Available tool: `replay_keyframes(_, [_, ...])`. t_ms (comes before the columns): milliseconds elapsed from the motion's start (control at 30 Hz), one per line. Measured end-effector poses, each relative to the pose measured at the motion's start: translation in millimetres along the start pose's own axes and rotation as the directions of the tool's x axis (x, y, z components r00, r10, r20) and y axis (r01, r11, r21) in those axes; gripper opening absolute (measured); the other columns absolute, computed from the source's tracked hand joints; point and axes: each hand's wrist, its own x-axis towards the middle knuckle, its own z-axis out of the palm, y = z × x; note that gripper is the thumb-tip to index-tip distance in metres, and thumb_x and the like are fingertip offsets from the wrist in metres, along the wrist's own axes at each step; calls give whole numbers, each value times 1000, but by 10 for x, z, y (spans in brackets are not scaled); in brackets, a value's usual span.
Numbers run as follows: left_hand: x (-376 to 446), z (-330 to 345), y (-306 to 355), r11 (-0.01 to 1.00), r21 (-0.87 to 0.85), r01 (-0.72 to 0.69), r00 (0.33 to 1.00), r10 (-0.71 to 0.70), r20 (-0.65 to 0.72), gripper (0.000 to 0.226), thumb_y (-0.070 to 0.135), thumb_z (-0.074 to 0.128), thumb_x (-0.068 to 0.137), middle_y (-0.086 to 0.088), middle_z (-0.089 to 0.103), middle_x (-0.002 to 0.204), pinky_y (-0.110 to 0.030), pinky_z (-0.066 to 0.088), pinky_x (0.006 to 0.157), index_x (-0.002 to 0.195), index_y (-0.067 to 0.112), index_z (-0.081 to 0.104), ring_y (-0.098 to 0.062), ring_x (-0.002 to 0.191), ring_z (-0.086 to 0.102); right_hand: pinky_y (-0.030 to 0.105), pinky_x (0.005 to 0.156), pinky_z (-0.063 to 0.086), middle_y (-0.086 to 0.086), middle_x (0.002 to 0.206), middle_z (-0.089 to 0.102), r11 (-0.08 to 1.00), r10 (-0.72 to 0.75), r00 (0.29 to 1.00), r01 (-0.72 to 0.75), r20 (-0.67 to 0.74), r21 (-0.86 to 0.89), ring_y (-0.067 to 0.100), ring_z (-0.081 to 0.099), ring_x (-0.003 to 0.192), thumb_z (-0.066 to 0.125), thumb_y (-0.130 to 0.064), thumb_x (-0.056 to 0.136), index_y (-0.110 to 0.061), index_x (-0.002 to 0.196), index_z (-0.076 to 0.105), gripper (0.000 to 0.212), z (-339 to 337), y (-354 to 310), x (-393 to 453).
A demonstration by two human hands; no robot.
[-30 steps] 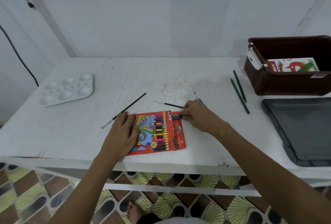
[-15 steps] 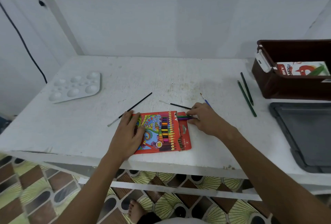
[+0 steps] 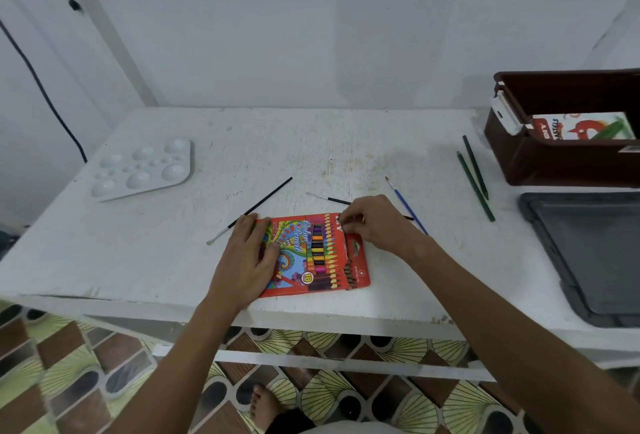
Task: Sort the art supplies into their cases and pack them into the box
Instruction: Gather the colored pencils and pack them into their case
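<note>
A red colour pencil case (image 3: pixel 313 255) lies flat near the table's front edge, with its flap (image 3: pixel 356 253) open on the right. My left hand (image 3: pixel 247 255) presses flat on the case's left part. My right hand (image 3: pixel 377 222) has its fingers curled at the case's top right corner and pinches its edge by the opening. Loose on the table are a black brush (image 3: pixel 258 207), a thin black brush (image 3: pixel 329 198), a blue brush (image 3: pixel 406 205) and two green pencils (image 3: pixel 475 184). The brown box (image 3: pixel 561 165) at the right holds a pastels case (image 3: pixel 583 127).
A white paint palette (image 3: pixel 145 168) lies at the table's left. A grey lid (image 3: pixel 588 253) lies in front of the brown box at the right edge. A wall stands behind the table (image 3: pixel 311 142). Patterned floor shows below the front edge.
The green and purple pencils that stuck out of the case's opening under my right fingers are no longer visible. My right hand now sits on the case's top corner. My left hand stays put.
</note>
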Motion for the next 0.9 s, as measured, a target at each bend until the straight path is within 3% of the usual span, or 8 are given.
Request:
replay_keyframes(200, [8, 8, -19, 1000, -2, -7, 1000, 7, -6, 65, 56, 28, 88, 0, 28, 152, -46, 44, 102, 142, 21, 38, -15, 139, 28, 19, 77, 37, 5, 111, 53, 997, 52, 996, -47, 78, -61, 7, 45, 96, 60, -22, 91, -17, 124, 62, 34, -8, 85, -40])
replay_keyframes(367, [8, 15, -20, 1000, 13, -7, 1000, 7, -5, 65, 56, 28, 88, 0, 28, 152, -46, 43, 104, 143, 21, 37, -15, 140, 27, 17, 76, 35, 5, 109, 56, 999, 32, 999, -30, 42, -39, 6, 46, 93, 62, -22, 90, -15, 120, 65, 31, 40, 72, -6])
replay_keyframes(533, [4, 4, -4, 1000, 18, -9, 1000, 9, -12, 66, 56, 27, 87, 0, 29, 152, -45, 42, 105, 142, 21, 38, -15, 141, 25, 4, 63, 31, -7, 94, 52, 998, 51, 998, -53, 34, 45, 0, 48, 77, 68, -26, 85, -17, 113, 69, 30, 4, 108, 0])
replay_keyframes(700, [11, 4, -14, 1000, 25, -17, 1000, 17, -10, 65, 57, 27, 88, 0, 30, 151, -46, 43, 103, 141, 20, 38, -16, 139, 28, 8, 68, 36, -1, 106, 61, 998, 49, 997, -51, 66, 39, 4, 49, 92, 63, -27, 88, -16, 113, 69, 28, -30, 147, 8])
replay_keyframes(900, [2, -2, 17, 1000, 30, -11, 1000, 11, -14, 69, 58, 25, 87, 0, 29, 152, -45, 40, 106, 142, 20, 38, -15, 141, 26, 5, 64, 32, 2, 108, 64, 998, 61, 998, -62, 34, 22, 4, 49, 88, 65, -29, 87, -13, 111, 68, 29, 21, 113, 26])
